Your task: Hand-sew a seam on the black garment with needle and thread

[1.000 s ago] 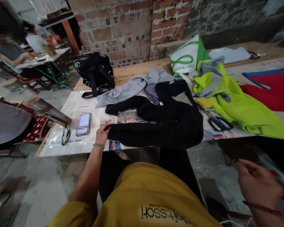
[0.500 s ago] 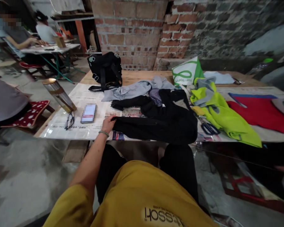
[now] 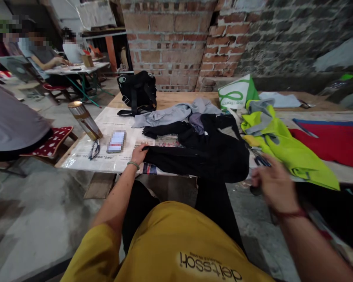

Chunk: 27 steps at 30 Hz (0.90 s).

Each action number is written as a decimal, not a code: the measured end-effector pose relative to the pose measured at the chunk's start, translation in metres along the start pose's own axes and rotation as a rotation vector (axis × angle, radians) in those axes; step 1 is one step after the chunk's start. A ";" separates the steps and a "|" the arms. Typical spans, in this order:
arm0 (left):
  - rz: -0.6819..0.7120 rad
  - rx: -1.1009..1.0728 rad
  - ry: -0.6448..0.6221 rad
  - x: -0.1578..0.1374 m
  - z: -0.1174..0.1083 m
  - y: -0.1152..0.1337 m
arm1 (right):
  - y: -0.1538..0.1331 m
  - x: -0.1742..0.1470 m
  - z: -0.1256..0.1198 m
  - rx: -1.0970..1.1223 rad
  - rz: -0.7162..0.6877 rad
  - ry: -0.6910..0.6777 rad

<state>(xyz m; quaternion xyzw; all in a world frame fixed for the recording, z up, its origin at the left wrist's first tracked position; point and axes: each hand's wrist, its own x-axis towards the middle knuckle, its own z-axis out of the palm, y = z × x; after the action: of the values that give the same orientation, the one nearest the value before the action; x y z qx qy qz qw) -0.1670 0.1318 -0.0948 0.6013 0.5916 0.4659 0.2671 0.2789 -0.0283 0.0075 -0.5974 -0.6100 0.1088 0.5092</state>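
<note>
A long-sleeved black garment (image 3: 211, 152) lies spread along the front of the table, with one sleeve stretched to the left. At that sleeve's end, my left hand (image 3: 140, 154) is closed on the cloth, its wrist wearing a green beaded bracelet. On the other side, my right hand (image 3: 278, 184), smeared by motion, has its fingers closed around a pair of dark scissors (image 3: 261, 159) at the table's front edge. Parts of the scissors stick out above and below the fingers; the rest is hidden. Next to this hand lies a neon yellow and grey garment (image 3: 288, 150).
Newspaper (image 3: 102, 159) under clear plastic covers the table. Toward the left are a phone (image 3: 117, 141), a metal flask (image 3: 84, 119), glasses (image 3: 94, 149) and a black bag (image 3: 138, 92). Grey cloth (image 3: 170, 111), a green-white bag (image 3: 238, 94) and red cloth (image 3: 329, 145) lie further along. People sit at left.
My right hand has come in over the table's right front and closed on the scissors, which lay on the table before. The left hand keeps its hold on the sleeve. The view has shifted slightly.
</note>
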 end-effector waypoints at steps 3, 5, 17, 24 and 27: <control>-0.007 -0.037 0.001 -0.001 0.000 0.000 | 0.009 0.005 0.061 -0.094 -0.189 -0.123; -0.014 -0.058 0.008 0.000 0.001 -0.001 | 0.014 0.013 0.085 -0.178 -0.347 -0.124; -0.050 -0.061 0.017 0.000 0.001 -0.004 | 0.009 0.046 0.114 -0.296 -0.586 -0.283; -0.056 -0.045 0.022 -0.001 0.001 0.000 | 0.022 0.053 0.118 -0.239 -0.599 -0.345; -0.049 -0.037 0.009 0.000 0.002 0.000 | 0.025 0.051 0.117 -0.244 -0.613 -0.372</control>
<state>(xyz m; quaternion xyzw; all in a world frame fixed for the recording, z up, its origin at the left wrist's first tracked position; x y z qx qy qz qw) -0.1655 0.1320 -0.0955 0.5794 0.5990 0.4726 0.2868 0.2178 0.0770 -0.0394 -0.4132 -0.8511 -0.0155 0.3236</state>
